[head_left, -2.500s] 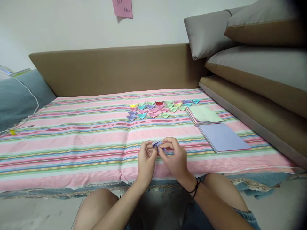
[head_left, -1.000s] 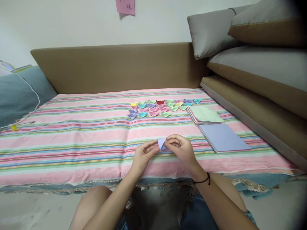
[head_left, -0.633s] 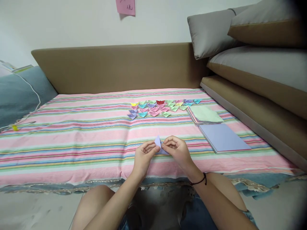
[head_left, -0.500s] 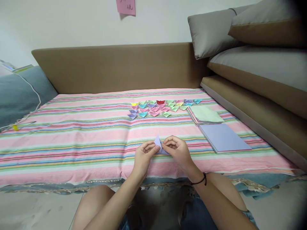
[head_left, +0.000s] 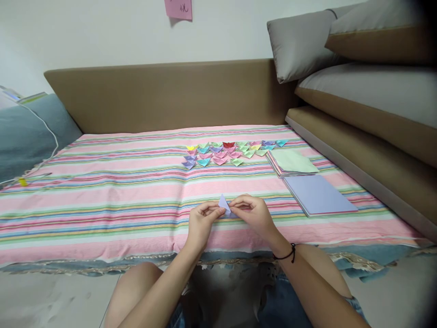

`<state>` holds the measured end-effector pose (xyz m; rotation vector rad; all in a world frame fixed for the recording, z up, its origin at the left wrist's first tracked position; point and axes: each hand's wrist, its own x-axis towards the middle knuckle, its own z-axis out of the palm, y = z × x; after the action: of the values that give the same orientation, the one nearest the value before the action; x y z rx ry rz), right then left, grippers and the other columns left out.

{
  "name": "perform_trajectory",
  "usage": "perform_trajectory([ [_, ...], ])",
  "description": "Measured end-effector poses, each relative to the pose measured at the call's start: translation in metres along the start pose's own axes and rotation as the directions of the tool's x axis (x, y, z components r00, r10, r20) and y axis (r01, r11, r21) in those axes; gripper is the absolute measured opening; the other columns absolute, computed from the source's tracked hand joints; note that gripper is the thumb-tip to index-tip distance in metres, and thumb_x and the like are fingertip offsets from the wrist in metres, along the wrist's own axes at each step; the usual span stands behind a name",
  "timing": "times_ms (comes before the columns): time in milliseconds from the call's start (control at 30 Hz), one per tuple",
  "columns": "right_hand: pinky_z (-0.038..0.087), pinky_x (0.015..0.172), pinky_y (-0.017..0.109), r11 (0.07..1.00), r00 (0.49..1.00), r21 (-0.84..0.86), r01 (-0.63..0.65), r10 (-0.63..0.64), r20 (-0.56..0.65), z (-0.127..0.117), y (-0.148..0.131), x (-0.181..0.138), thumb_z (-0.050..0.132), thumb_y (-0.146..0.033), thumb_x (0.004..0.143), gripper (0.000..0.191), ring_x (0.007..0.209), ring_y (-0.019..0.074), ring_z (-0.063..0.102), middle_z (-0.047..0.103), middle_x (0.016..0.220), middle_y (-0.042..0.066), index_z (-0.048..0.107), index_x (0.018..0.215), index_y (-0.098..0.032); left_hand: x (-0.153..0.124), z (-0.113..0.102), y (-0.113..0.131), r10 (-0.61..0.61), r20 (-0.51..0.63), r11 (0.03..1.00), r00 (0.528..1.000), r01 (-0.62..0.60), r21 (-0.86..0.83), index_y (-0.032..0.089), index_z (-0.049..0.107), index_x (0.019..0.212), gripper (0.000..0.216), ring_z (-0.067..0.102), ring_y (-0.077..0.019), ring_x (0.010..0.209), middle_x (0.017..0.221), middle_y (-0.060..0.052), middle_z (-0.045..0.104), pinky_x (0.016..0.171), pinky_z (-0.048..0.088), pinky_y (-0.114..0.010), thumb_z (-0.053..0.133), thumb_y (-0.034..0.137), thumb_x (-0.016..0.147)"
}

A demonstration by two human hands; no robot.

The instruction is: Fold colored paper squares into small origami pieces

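Note:
A small folded piece of lavender paper [head_left: 223, 205] is held between my two hands, above the near part of the striped cloth. My left hand [head_left: 204, 219] pinches its left side between thumb and fingers. From the right, my right hand [head_left: 251, 212] grips the other side with thumb and forefinger. One pointed corner sticks up between the hands; the lower folds are partly hidden by my fingers. Beyond them, several folded paper boats [head_left: 220, 161] in many colours stand in rows, a dark red one [head_left: 228, 145] among them.
On the right lie a stack of lavender paper sheets [head_left: 321, 196] and, behind it, a stack topped with pale green [head_left: 295, 161]. Large cushions [head_left: 362, 100] are piled at the right edge. A striped cloth [head_left: 102, 200] covers the seat, with a brown backrest [head_left: 170, 95] behind. A white cable [head_left: 51, 132] runs at left.
Both hands keep their pinch on the lavender paper and have shifted slightly; the paper's upright point sits a little further left and lower. The rows of boats look the same.

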<state>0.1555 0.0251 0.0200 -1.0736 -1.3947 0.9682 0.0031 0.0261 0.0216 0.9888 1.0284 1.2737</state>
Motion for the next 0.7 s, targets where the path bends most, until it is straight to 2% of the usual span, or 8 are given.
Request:
perform_trajectory([
  [133,0.056,0.068,0.033,0.999,1.000,0.046,-0.026,0.026,0.016,0.000,-0.005,0.000,0.069,-0.027,0.068,0.012,0.071,0.0196,0.067,0.070,0.077,0.006,0.069,0.075,-0.017,0.000,0.002,0.000,-0.016,-0.018,0.998,1.000,0.015,-0.063,0.013,0.069,0.069,0.022,0.063,-0.0135,0.059,0.062,-0.002,0.069,0.062,0.053,-0.025,0.080,0.022,0.053],
  [233,0.054,0.078,0.035,0.988,0.998,0.144,-0.059,0.056,0.024,0.001,-0.013,0.000,0.063,-0.032,0.076,0.017,0.084,0.0204,0.067,0.071,0.088,0.008,0.066,0.086,-0.017,0.002,0.001,0.000,-0.053,-0.054,0.990,0.997,0.045,-0.134,0.013,0.069,0.071,0.023,0.063,-0.0131,0.061,0.065,-0.002,0.069,0.066,0.053,-0.026,0.080,0.022,0.053],
  [300,0.052,0.083,0.036,0.971,0.997,0.229,-0.067,0.071,-0.011,0.004,-0.016,-0.001,0.064,-0.033,0.075,0.028,0.094,0.0207,0.064,0.067,0.104,0.010,0.060,0.099,-0.019,0.003,0.000,0.000,-0.071,-0.085,0.979,0.994,0.053,-0.197,0.013,0.068,0.072,0.024,0.064,-0.0133,0.064,0.068,-0.002,0.070,0.069,0.053,-0.026,0.080,0.022,0.053],
  [367,0.053,0.081,0.036,0.947,0.994,0.309,-0.090,0.104,-0.029,0.010,-0.015,-0.003,0.072,-0.031,0.067,0.048,0.096,0.0212,0.064,0.063,0.113,0.011,0.051,0.110,-0.022,0.004,0.001,0.000,-0.076,-0.098,0.965,0.992,0.048,-0.256,0.014,0.068,0.073,0.024,0.064,-0.0126,0.066,0.070,-0.001,0.070,0.070,0.052,-0.026,0.080,0.021,0.053],
  [400,0.054,0.078,0.035,0.933,0.992,0.341,-0.113,0.127,-0.020,0.013,-0.013,-0.003,0.075,-0.029,0.062,0.058,0.093,0.0213,0.065,0.064,0.110,0.011,0.047,0.112,-0.022,0.004,0.002,0.000,-0.075,-0.099,0.959,0.992,0.045,-0.280,0.015,0.067,0.073,0.025,0.064,-0.0120,0.066,0.070,-0.001,0.069,0.070,0.052,-0.025,0.080,0.021,0.053],
  [467,0.055,0.073,0.034,0.915,0.987,0.381,-0.135,0.157,-0.028,0.020,-0.009,-0.004,0.078,-0.027,0.058,0.065,0.082,0.0198,0.067,0.067,0.096,0.007,0.043,0.113,-0.022,0.003,0.006,0.001,-0.074,-0.085,0.952,0.994,0.044,-0.304,0.015,0.066,0.072,0.025,0.063,-0.0109,0.064,0.068,0.001,0.068,0.067,0.051,-0.023,0.080,0.021,0.053],
  [567,0.056,0.069,0.031,0.912,0.981,0.395,-0.114,0.166,-0.101,0.024,-0.006,-0.005,0.077,-0.026,0.058,0.064,0.073,0.0182,0.067,0.067,0.078,0.000,0.042,0.111,-0.023,-0.001,0.012,0.003,-0.069,-0.060,0.951,0.996,0.048,-0.305,0.016,0.064,0.073,0.025,0.062,-0.0104,0.064,0.066,0.002,0.067,0.067,0.050,-0.023,0.080,0.021,0.054],
  [700,0.056,0.064,0.030,0.914,0.982,0.396,-0.092,0.150,-0.118,0.018,-0.012,-0.005,0.075,-0.025,0.061,0.062,0.068,0.0176,0.067,0.067,0.071,-0.002,0.042,0.113,-0.023,-0.005,0.015,0.005,-0.031,-0.006,0.969,1.000,0.028,-0.245,0.015,0.062,0.075,0.024,0.062,-0.0114,0.065,0.067,0.001,0.065,0.070,0.050,-0.025,0.078,0.023,0.059],
])
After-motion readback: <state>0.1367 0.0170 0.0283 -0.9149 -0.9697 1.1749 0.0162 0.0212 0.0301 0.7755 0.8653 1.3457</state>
